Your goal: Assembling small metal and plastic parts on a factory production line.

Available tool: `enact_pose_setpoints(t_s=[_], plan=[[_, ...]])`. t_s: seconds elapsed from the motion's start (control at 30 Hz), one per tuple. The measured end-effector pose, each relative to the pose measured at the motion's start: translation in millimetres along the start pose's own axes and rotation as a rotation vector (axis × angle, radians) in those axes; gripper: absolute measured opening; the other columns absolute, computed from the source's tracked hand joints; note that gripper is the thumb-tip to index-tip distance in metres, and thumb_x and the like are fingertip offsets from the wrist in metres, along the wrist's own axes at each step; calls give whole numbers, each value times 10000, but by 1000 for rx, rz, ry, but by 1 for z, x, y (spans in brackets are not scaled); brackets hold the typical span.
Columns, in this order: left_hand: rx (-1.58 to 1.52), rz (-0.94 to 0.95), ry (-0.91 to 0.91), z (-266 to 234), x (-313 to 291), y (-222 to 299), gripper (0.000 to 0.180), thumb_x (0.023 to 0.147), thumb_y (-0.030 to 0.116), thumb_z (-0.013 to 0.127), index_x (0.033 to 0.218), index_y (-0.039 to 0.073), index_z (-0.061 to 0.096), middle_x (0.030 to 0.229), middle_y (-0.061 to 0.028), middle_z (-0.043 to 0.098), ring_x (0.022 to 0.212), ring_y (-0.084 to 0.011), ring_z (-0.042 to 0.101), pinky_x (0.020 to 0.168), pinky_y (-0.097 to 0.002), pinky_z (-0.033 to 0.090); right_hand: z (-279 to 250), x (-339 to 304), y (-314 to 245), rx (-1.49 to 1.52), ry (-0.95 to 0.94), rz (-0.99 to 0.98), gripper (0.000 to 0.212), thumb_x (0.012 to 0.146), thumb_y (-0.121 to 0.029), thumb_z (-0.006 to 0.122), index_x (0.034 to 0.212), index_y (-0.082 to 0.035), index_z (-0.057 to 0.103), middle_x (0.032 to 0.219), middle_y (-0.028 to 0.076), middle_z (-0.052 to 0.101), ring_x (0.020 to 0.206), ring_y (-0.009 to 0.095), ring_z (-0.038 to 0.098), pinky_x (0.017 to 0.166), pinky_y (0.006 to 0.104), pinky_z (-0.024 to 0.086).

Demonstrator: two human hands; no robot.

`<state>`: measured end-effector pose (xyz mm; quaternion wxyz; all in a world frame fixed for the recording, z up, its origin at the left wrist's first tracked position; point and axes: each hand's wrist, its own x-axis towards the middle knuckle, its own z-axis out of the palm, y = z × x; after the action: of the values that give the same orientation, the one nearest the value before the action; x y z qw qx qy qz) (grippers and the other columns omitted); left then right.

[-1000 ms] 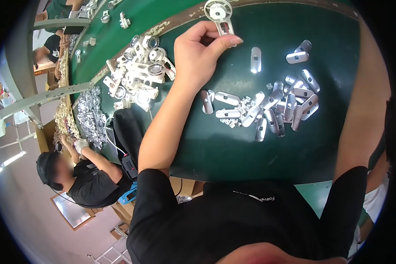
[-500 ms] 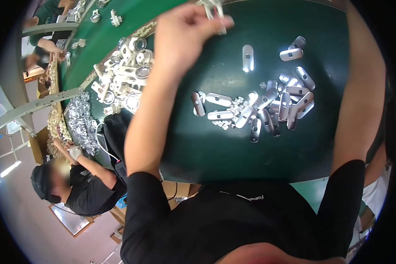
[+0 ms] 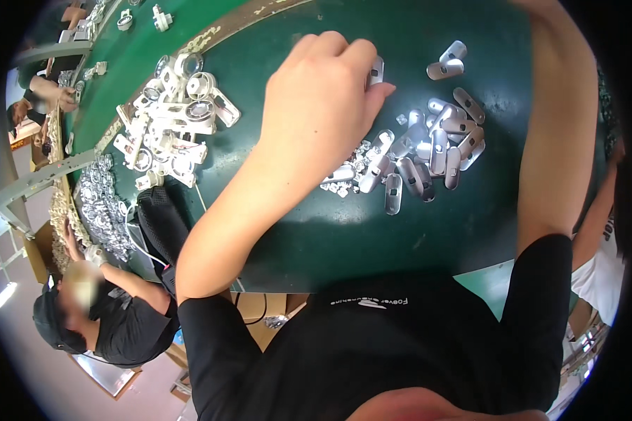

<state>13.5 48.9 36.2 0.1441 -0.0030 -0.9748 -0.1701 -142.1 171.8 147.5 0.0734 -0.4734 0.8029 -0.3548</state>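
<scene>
My left hand (image 3: 323, 95) reaches over the green work table, back of the hand up, with its fingers curled. Between its thumb and forefinger is a silver oblong cover plate (image 3: 377, 72), partly hidden by the fingers; the other fingertips cannot be seen. My right forearm (image 3: 558, 147) runs up along the table's right side, and the hand itself lies beyond the upper edge of the picture. Right of my left hand lies a loose pile of similar silver plates (image 3: 439, 151), each with a small dark square hole. Small clear pieces (image 3: 340, 188) lie beside them, partly behind my left wrist.
To the left lies a heap of white plastic parts with round rings (image 3: 165, 126). Two more silver plates (image 3: 445, 69) lie farther back. A black pouch (image 3: 163, 221) sits at the left edge, beside a mass of shiny parts (image 3: 105, 207). A co-worker in a cap (image 3: 130, 309) works there.
My left hand has come back from the table's far side to the single silver plate. The white part it held is gone from it. The view has shifted slightly.
</scene>
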Motion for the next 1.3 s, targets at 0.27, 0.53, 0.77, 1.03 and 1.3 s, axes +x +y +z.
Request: enact_pose_setpoints(t_s=[0.27, 0.53, 0.77, 1.03, 1.3], plan=[[126, 166, -34, -7, -9, -24, 117, 781, 43, 725, 897, 42, 737, 869, -119, 677, 881, -298, 692, 776, -417, 592, 38, -74, 21, -150, -443, -131, 149, 890, -67, 693, 982, -52, 577, 805, 144, 601, 734, 388, 579, 642, 447, 454], [-560, -215, 153, 17, -11, -51, 157, 836, 52, 735, 990, 18, 735, 842, -55, 711, 751, -144, 692, 707, -286, 562, 50, -99, 12, -493, -406, -127, 89, 862, -104, 721, 897, -51, 658, 830, 122, 640, 769, 326, 693, 684, 424, 550], [-679, -191, 231, 26, -9, -56, 167, 818, 72, 733, 980, 33, 728, 843, -79, 709, 756, -192, 719, 725, -330, 586, 60, -90, 11, -519, -424, -126, 76, 850, -93, 729, 851, -45, 670, 830, 126, 612, 745, 336, 681, 672, 443, 546], [-835, -267, 205, 19, -10, -55, 207, 883, 22, 732, 1086, -13, 715, 959, -62, 761, 861, -95, 719, 764, -249, 586, 66, -72, 18, -110, -256, -34, 59, 884, -61, 699, 900, -18, 662, 791, 140, 659, 730, 309, 668, 671, 397, 515], [-1065, -302, 311, 18, -11, -55, 183, 937, -7, 691, 1116, -36, 672, 1025, -81, 741, 914, -91, 712, 790, -240, 586, 119, -35, 18, 79, 195, 139, 158, 939, -163, 745, 979, -12, 721, 749, 70, 692, 683, 160, 633, 649, 315, 499]])
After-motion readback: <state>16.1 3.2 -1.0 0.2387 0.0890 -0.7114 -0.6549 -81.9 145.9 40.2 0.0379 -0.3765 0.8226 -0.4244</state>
